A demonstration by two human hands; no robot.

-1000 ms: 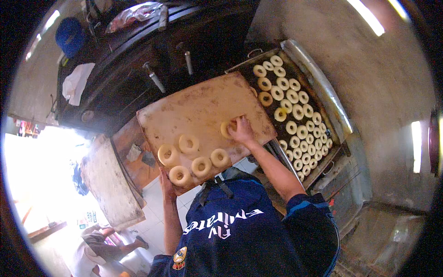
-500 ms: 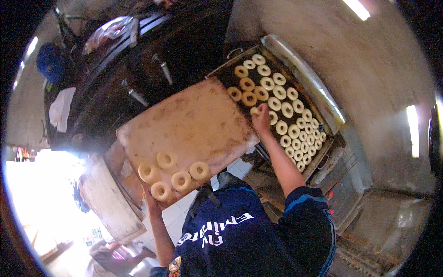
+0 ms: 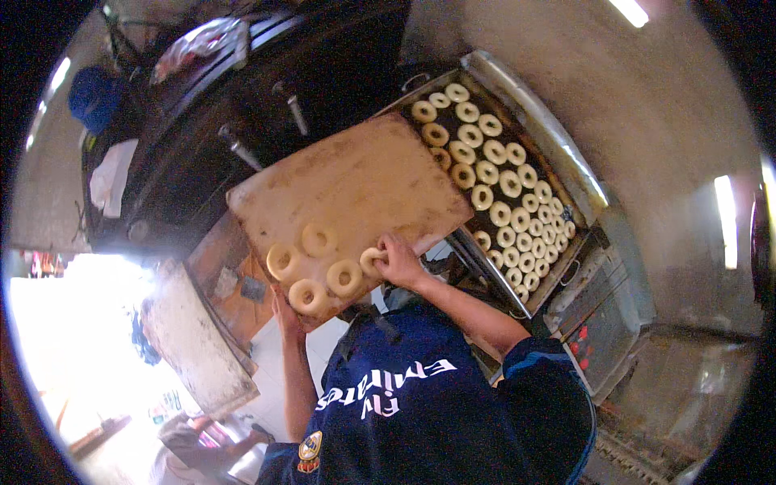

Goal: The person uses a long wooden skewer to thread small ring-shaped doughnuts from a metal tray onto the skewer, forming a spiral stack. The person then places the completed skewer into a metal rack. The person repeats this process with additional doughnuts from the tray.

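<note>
A floury wooden board [image 3: 347,186] is tilted in front of me, its right side resting by the fryer. My left hand [image 3: 287,314] grips the board's near left edge; its fingers are partly hidden underneath. Several raw dough rings [image 3: 344,278] lie toward the board's near left. My right hand [image 3: 396,260] closes its fingers on the rightmost dough ring [image 3: 371,263], near the board's front edge. Right of the board, many pale dough rings [image 3: 509,184] of larger and smaller size float in the dark oil of a rectangular fryer [image 3: 540,129]; a few look more golden.
Two metal handles [image 3: 297,115] stick out from a dark surface beyond the board. A blue cap [image 3: 93,99] and a white cloth [image 3: 111,178] hang at the far left. Below left leans a pale worn board [image 3: 194,339]. Another person [image 3: 202,453] sits at the lower left.
My right hand has moved from over the fryer back to the board and onto a dough ring. The board has shifted slightly right in view; my left hand still grips it.
</note>
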